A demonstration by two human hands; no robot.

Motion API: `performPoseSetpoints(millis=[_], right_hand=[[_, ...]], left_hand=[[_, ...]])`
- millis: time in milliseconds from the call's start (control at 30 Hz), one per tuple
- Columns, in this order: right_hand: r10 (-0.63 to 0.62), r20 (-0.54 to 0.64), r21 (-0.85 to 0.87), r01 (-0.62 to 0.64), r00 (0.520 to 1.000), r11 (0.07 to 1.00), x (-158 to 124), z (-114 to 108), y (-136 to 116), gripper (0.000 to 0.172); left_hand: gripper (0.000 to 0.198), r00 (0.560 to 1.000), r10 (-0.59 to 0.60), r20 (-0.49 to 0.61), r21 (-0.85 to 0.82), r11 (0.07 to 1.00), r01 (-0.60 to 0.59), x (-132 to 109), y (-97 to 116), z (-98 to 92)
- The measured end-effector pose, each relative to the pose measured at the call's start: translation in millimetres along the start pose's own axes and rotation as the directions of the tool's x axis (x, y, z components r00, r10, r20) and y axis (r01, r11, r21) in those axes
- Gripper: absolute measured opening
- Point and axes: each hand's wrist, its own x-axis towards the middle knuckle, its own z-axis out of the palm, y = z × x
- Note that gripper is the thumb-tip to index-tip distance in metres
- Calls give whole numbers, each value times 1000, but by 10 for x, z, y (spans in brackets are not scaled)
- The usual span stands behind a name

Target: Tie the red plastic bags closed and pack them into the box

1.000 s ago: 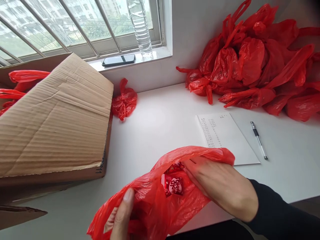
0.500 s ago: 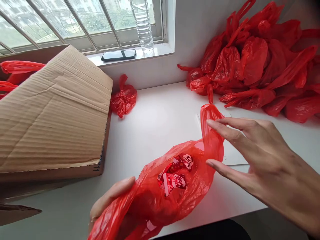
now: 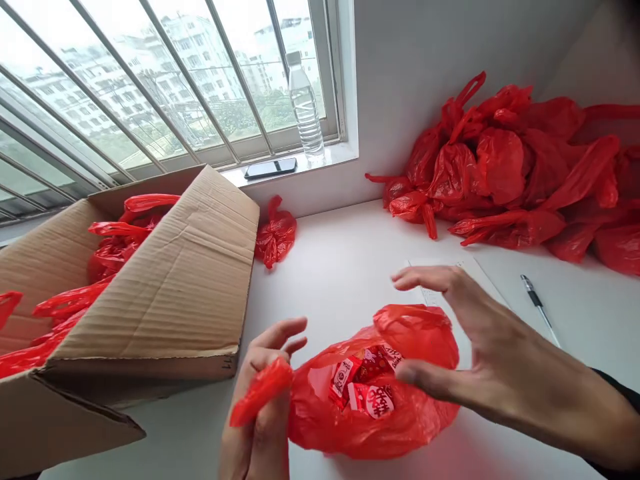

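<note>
An opened red plastic bag [image 3: 373, 433] sits on the white table, with several red candy packets [image 3: 379, 401] with pale labels showing in its mouth. At its left side my left hand [image 3: 263, 400] is closed on one bag handle, the red plastic folding over by the thumb. Fingers and thumb spread wide, my right hand [image 3: 480, 340] is over the bag's right side. Its thumb comes close to the bag's mouth; whether it touches the plastic I cannot tell. The bag's right handle [image 3: 415, 327] droops between that thumb and the fingers.
A cardboard box [image 3: 165, 287] with red bags inside stands on the left. Near it lies a tied red bag [image 3: 277, 235]. More bags [image 3: 505, 160] are heaped back right. A pen [image 3: 537, 303] lies beside paper [image 3: 480, 273]; a phone [image 3: 270, 168] and bottle [image 3: 305, 113] occupy the sill.
My right hand has opened wider and moved off the right handle, which has sunk down. My left hand has come further into view with the left handle. The camera view has tilted up.
</note>
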Motion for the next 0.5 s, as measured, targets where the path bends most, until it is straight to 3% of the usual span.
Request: performPoseSetpoints(millis=[33, 133, 167, 233, 333, 433, 500], right_hand=[[-38, 47, 47, 35, 998, 998, 49, 24, -32, 52], [-101, 120, 212, 74, 988, 974, 242, 37, -122, 11], [-80, 109, 260, 50, 991, 964, 318, 8, -149, 8], [8, 40, 322, -21, 999, 946, 466, -97, -192, 12], [127, -51, 365, -99, 991, 926, 620, -295, -217, 17], [113, 77, 272, -130, 991, 953, 621, -408, -178, 24], [-16, 182, 148, -11, 983, 989, 554, -406, -120, 44]], left_hand=[[31, 996, -65, 63, -117, 991, 72, 38, 39, 35], [30, 965, -128, 231, -342, 918, 203, 173, 198, 186], [30, 951, -126, 283, -389, 891, 234, 231, 259, 243], [31, 927, -129, 353, -434, 855, 284, 367, 380, 357], [39, 924, -102, 367, -410, 875, 259, 582, 527, 507], [35, 909, -69, 410, -358, 905, 230, 738, 606, 612], [19, 877, -44, 478, -412, 871, 268, 804, 619, 649]])
